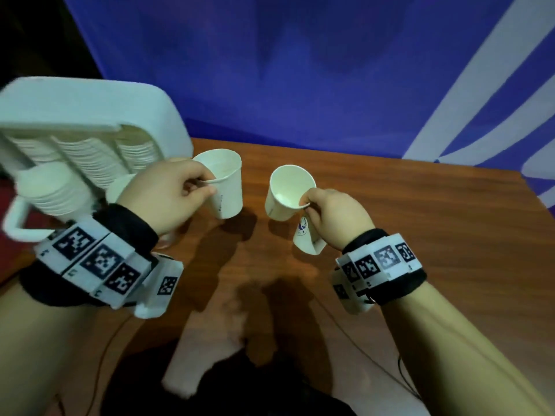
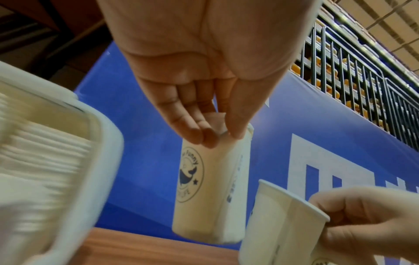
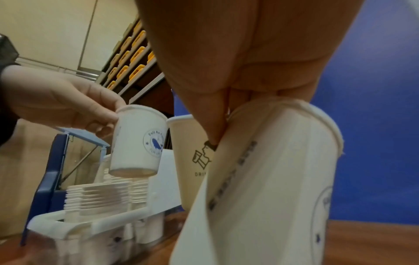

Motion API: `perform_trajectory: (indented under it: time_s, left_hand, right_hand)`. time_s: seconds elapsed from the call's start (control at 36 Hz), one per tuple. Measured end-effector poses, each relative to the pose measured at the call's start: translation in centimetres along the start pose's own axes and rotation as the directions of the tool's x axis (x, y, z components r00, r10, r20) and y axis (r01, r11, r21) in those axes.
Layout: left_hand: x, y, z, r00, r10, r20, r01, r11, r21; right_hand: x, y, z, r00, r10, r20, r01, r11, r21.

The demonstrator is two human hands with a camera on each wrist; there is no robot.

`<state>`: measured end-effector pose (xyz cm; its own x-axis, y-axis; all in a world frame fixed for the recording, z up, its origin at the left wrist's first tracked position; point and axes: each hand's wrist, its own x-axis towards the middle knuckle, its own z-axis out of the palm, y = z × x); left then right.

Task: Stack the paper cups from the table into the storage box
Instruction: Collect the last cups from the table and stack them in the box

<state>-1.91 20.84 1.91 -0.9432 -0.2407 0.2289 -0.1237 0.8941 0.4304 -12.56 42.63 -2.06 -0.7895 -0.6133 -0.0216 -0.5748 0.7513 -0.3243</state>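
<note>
My left hand (image 1: 204, 186) pinches the rim of a white paper cup (image 1: 225, 187) and holds it in the air beside the storage box (image 1: 90, 106). In the left wrist view its fingers (image 2: 197, 132) and thumb clamp that cup (image 2: 213, 179), which carries a round whale logo. My right hand (image 1: 309, 202) holds two cups: one upright cup (image 1: 285, 190) pinched at the rim, and a second cup (image 1: 306, 238) tucked under the palm. The right wrist view shows the thumb (image 3: 213, 132) pressed between these two cups (image 3: 272, 179) (image 3: 188, 161).
The white storage box (image 3: 90, 224) stands at the table's left edge, its lid raised, with rows of nested cups (image 1: 81, 157) inside. A brown wooden table (image 1: 420, 235) stretches to the right. A blue banner (image 1: 300, 70) hangs behind it.
</note>
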Motion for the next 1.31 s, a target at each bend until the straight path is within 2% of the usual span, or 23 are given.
perform_trajectory:
  time_s: [0.14,0.31,0.47,0.67,0.94,1.06,1.14,1.22,1.31]
  left_hand:
    - [-2.8,-7.1,-5.2,1.0,-0.006,-0.004,0.006,1.0,0.0]
    - [-3.6,-12.2,-7.6,0.999,-0.004,-0.038,0.004,1.0,-0.005]
    - [-3.8,-14.0,-7.3,0.999,0.022,-0.038,-0.023,0.999,-0.035]
    - [-3.3,-14.5,-7.0,0.998,-0.006,-0.058,0.002,0.997,-0.071]
    - [-2.7,-14.5,-6.3,0.999,0.011,-0.043,-0.015,0.996,-0.083]
    - [-2.7,-14.6,-6.1,0.999,0.016,-0.048,-0.02,0.996,-0.083]
    - [-2.6,-14.8,-6.2,0.998,0.027,-0.059,-0.032,0.996,-0.081]
    - [-2.3,-15.0,-6.1,0.997,0.045,-0.055,-0.047,0.998,-0.049]
    - [-2.0,-15.1,-5.6,0.996,0.087,-0.007,-0.087,0.996,0.002]
  right_hand:
    - [1.4,-8.0,4.4,0.995,0.004,0.096,-0.003,1.0,-0.014]
    - [2.5,-12.6,7.8,0.978,0.049,0.203,-0.033,0.996,-0.081]
    - [1.9,-13.9,9.3,0.957,0.106,0.272,-0.072,0.988,-0.134]
    - [1.4,-14.0,9.6,0.977,0.103,0.189,-0.073,0.984,-0.16]
    - [1.1,-14.5,9.9,0.949,0.178,0.26,-0.141,0.978,-0.156]
    - [0.9,-14.5,10.0,0.967,0.16,0.2,-0.141,0.984,-0.105]
    - [0.8,-14.7,9.5,0.985,0.06,0.16,-0.04,0.992,-0.121]
    - [1.0,-14.9,8.7,0.996,-0.084,-0.026,0.083,0.995,-0.047]
    - [1.0,-14.9,7.5,0.971,-0.13,-0.2,0.132,0.991,-0.003]
